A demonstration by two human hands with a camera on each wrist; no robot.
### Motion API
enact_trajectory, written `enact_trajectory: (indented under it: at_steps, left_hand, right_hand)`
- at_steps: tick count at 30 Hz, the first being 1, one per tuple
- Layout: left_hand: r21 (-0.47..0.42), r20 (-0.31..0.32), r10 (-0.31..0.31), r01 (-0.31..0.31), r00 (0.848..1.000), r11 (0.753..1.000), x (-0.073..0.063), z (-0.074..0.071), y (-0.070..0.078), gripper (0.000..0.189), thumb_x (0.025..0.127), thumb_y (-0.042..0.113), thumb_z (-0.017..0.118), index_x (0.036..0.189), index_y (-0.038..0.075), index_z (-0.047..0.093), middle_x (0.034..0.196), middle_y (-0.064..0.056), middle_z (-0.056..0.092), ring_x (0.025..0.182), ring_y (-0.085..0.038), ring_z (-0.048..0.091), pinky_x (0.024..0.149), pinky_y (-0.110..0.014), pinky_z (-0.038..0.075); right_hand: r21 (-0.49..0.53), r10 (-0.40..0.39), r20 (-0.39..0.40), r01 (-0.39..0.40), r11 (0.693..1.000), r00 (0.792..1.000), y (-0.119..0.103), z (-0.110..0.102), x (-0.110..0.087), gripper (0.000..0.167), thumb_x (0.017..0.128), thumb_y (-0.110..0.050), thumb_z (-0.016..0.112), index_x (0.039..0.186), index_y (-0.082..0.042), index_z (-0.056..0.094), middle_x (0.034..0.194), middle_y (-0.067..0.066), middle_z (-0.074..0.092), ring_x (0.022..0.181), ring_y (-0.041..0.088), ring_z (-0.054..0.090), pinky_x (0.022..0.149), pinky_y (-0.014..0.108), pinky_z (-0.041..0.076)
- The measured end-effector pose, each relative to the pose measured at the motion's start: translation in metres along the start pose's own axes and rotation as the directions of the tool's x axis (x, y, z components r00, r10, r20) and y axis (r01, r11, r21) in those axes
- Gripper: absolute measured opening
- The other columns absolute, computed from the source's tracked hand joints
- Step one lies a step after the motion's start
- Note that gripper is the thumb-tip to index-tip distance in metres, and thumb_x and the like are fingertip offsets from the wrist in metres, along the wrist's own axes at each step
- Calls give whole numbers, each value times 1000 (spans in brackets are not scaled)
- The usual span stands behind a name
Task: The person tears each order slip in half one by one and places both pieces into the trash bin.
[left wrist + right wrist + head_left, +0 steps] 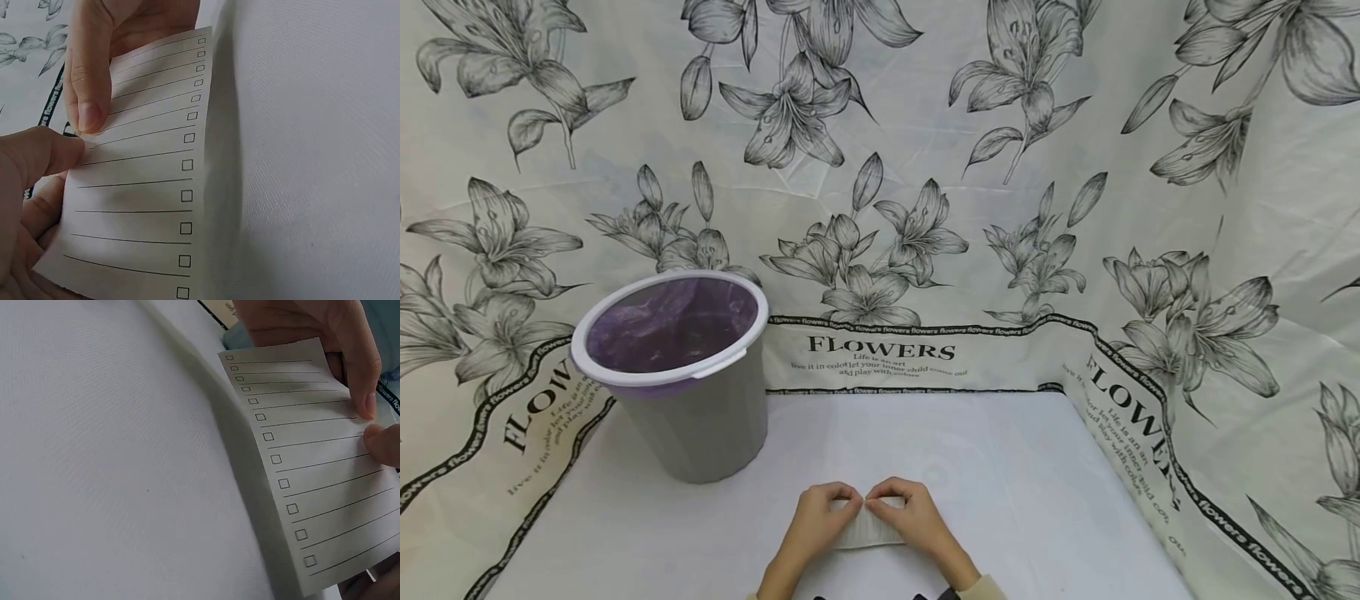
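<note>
A white checklist sheet [868,533], printed with ruled lines and a column of small boxes, is held just above the white table near its front. My left hand [820,517] pinches one long edge, thumb on the printed face and fingers behind. Close beside it, my right hand [916,518] pinches the same edge, so the two thumbs nearly meet at its middle. In the left wrist view the sheet [137,169] bows slightly. The right wrist view shows the printed face of the sheet [312,450] too; the fingers behind it are mostly hidden.
A grey waste bin [700,433] with a pale rim and a purple liner [677,321] stands at the back left of the table [985,475]. Flower-printed cloth [865,250] hangs behind and along both sides.
</note>
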State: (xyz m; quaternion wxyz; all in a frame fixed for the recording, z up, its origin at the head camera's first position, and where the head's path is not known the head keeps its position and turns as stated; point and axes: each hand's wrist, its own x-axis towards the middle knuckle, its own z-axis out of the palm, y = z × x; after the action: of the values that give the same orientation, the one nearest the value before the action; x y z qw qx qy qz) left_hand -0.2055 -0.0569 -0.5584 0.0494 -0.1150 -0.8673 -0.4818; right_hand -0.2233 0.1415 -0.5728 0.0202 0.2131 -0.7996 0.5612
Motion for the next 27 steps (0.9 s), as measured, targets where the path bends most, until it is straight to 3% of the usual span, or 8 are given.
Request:
enact_trajectory:
  at_steps: [7,14,18,22,27]
  left_hand:
    - [-1,13,0,0,1000,1000,-5,-7,1,9,91,20,74,88,14,79,87,7,78,92,-14,72,85,-39,57]
    - [-34,40,22,-21,999,999,-4,-14,0,12,94,22,73,90,12,80,90,4,79,100,-23,75,93,-54,56]
    - [-55,36,28,-26,999,998,-4,-18,-1,13,94,22,73,91,11,80,91,2,79,101,-27,75,94,-56,56]
    - [-81,27,5,-3,1000,997,-4,-23,-1,15,95,22,73,93,9,80,92,-1,79,97,-26,75,87,-49,60]
    - [-129,17,-27,29,999,991,-3,-30,-2,20,96,25,72,95,7,79,91,-2,79,87,-16,74,75,-29,59]
  right_hand:
    - [-60,-146,1,146,988,989,-2,2,-2,9,94,-22,77,94,-13,77,92,2,76,90,11,70,82,34,56]
    - [-68,-175,-13,174,982,984,-8,4,-1,9,93,-22,78,92,-14,77,91,-1,75,89,7,67,78,31,54]
    - [-69,-203,-23,201,977,979,-10,7,0,6,93,-18,78,92,-12,76,90,0,75,87,9,67,76,31,53]
    - [-54,-236,-22,234,971,972,-9,10,1,6,91,-10,78,92,-14,75,89,4,74,82,4,63,68,25,53]
    - [-19,-229,-26,228,973,973,-11,9,1,9,91,-8,77,94,-16,75,90,8,75,83,0,63,66,23,54]
